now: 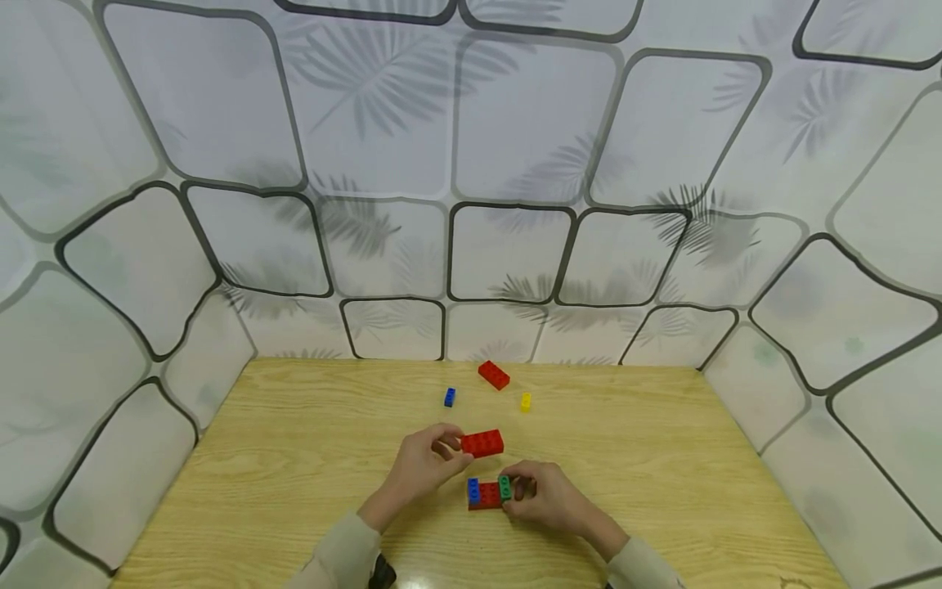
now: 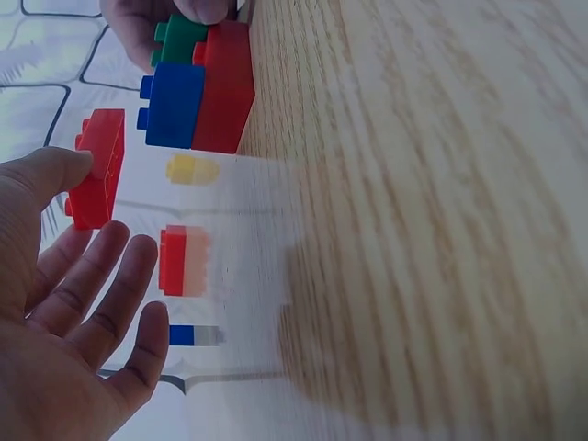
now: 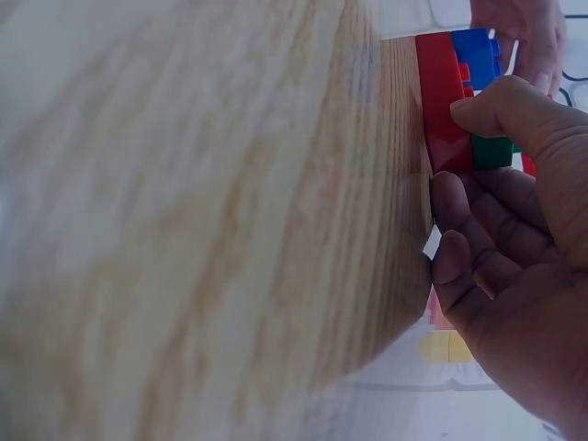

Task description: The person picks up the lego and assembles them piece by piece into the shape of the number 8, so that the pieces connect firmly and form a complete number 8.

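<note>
Left hand point(image 1: 425, 465) lifted just above the bench point(image 1: 294, 458), thumb and fingertips pinching one end of a glossy red rectangular brick point(image 1: 482, 442), studs up, held clear of the wood; in the left wrist view the other fingers spread loose. Right hand point(image 1: 545, 497) resting on the bench just right of it, thumb and curled fingers pressing on a small green brick point(image 1: 504, 487) seated at the right end of a flat red base brick point(image 1: 486, 496). Small blue brick point(image 1: 473, 490) studded onto the left end of that same base, the whole stack lying on the near middle of the bench, directly below the held brick. Farther back, three loose pieces apart from one another: a second red brick point(image 1: 494, 375) set at an angle, a tiny blue brick point(image 1: 450, 397) to its left, a tiny yellow brick point(image 1: 526, 402) to its right. Bench of pale wood with wavy grain, smooth and slightly shiny.
</note>
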`<state>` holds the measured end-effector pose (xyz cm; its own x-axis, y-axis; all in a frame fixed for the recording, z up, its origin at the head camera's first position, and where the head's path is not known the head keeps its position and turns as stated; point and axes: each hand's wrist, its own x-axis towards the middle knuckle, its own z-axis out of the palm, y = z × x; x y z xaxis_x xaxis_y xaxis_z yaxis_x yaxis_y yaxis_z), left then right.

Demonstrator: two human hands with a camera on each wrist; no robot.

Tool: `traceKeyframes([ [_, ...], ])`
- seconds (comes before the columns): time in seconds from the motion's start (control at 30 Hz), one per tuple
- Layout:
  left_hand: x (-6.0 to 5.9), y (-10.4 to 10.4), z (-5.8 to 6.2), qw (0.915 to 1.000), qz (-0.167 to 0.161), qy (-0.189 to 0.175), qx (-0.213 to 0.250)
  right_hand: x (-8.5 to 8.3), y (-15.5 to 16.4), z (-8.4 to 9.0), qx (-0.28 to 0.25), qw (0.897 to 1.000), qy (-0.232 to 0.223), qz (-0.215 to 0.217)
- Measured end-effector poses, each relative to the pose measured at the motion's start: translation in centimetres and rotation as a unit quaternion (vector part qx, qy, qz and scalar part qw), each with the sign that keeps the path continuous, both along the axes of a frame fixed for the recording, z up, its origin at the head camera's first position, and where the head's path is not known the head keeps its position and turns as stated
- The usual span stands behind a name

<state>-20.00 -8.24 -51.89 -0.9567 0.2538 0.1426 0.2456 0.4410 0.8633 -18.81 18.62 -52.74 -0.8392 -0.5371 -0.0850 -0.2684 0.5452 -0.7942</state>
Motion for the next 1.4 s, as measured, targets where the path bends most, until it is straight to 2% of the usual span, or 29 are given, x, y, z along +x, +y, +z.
traceKeyframes([
  [0.7,1.2,0.2,0.3,0.9995,-0.031,0.005,0.007,0.1,0.0,0.1,-0.007,1.000,-0.004,-0.001],
  [1.13,1.7,0.0,-0.1,0.9985,-0.047,-0.022,0.019,0.1,0.0,0.0,-0.009,1.000,0.006,-0.001],
  [1.4,2.2,0.2,-0.2,0.9982,-0.054,-0.018,0.021,0.2,0.0,-0.2,-0.014,1.000,0.015,0.001],
])
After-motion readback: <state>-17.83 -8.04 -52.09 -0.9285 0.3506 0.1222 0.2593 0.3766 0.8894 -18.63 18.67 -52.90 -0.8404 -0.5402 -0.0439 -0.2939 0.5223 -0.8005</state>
